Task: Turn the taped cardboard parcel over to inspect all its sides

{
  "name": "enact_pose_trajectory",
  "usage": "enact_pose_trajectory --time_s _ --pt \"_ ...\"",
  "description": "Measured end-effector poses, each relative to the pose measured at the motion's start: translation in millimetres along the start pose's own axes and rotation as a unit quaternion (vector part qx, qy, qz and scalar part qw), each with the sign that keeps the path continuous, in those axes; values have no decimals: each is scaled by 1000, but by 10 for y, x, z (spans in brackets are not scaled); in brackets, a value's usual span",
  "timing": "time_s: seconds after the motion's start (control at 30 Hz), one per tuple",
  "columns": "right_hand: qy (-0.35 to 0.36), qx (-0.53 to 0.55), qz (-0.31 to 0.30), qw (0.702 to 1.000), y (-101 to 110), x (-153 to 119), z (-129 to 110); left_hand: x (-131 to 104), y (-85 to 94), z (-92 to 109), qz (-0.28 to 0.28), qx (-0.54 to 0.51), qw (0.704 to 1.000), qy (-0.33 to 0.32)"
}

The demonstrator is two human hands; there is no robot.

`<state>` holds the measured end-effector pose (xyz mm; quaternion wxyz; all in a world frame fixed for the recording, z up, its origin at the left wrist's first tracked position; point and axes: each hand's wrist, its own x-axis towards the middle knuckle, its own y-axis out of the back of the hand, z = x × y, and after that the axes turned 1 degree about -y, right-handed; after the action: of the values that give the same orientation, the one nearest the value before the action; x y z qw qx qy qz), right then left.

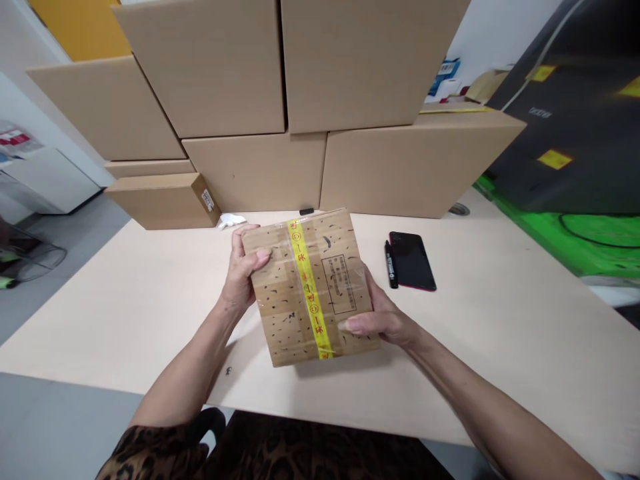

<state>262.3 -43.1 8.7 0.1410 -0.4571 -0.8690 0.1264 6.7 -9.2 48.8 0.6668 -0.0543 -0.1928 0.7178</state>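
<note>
Between my two hands is a brown cardboard box (280, 300), tilted, with its marked face toward me. A yellow tape strip with red print runs down that face. Dark ink marks dot the cardboard, and a printed rectangle of text sits right of the tape. My left hand (243, 267) is closed on the box's upper left edge, thumb on the face. My right hand (383, 317) grips the lower right side, its thumb also lying on the face. The fingers behind the box are hidden.
Large cardboard boxes (375, 167) are stacked along the table's back. A black marker (391, 265) lies beside a dark phone (413, 261) on the right. At the back left are a smaller box (160, 203) and crumpled white paper (231, 221). A small black object (307, 211) lies behind the held box.
</note>
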Motion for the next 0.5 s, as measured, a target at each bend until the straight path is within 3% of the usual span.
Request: enact_pose_trajectory --time_s 0.17,0.27,0.33,0.4,0.5 --pt "73 -40 -17 996 -36 -14 -68 18 19 139 -26 10 998 -49" --pt "124 -160 -1 979 62 -56 -69 38 46 154 -69 38 995 -64" --pt "168 -284 32 943 160 -77 -50 46 63 132 -89 63 991 -84" --pt "224 -400 65 886 251 -82 -22 53 80 109 -92 104 984 -114" --pt "299 -486 82 817 327 -58 18 71 128 125 -97 218 950 -203"
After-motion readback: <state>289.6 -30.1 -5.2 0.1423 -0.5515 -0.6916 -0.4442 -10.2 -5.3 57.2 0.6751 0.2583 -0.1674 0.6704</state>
